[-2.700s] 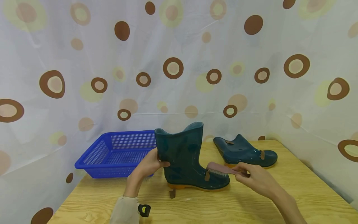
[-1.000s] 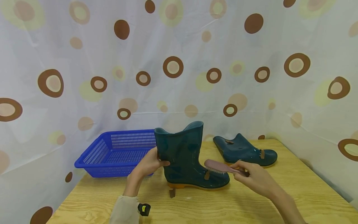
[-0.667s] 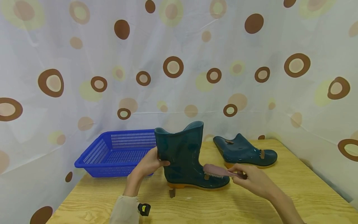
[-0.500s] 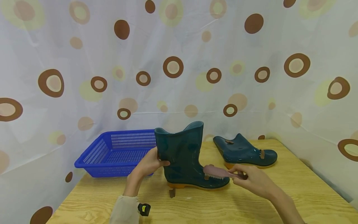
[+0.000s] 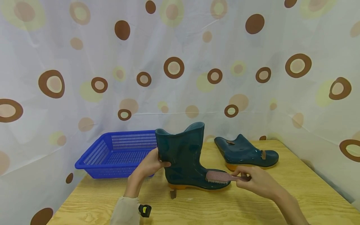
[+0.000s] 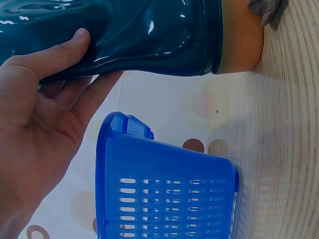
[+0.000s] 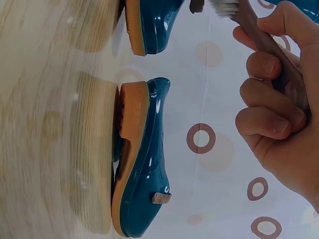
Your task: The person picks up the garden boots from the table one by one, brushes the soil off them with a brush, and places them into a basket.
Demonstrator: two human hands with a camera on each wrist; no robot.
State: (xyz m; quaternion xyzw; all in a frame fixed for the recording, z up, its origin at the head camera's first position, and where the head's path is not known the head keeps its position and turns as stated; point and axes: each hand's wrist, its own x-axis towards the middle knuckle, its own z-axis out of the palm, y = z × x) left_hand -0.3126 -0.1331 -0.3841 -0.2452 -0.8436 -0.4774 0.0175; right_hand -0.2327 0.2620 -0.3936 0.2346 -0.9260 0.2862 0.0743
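A dark teal rubber boot (image 5: 182,156) with an orange sole stands upright on the table. My left hand (image 5: 152,162) grips its shaft from behind, thumb on the near side, as the left wrist view shows. My right hand (image 5: 254,181) holds a pink-handled brush (image 5: 219,176), fingers curled round the handle. Its pale bristles point downward at the boot's toe; whether they touch is unclear. In the right wrist view a small brown scrap (image 7: 197,6) sits beside the bristles (image 7: 225,7). Another boot (image 5: 248,154) lies on its side at the back right, with brown scraps on it.
A blue perforated plastic basket (image 5: 97,172) stands at the back left. Another brown scrap (image 5: 173,194) lies by the upright boot's heel on the wooden table (image 5: 202,209). A spotted curtain (image 5: 180,93) hangs behind and at both sides.
The brush has moved slightly down over the boot's toe, and the brown scrap on the instep no longer shows in the head view. The left hand and the boot have stayed in place.
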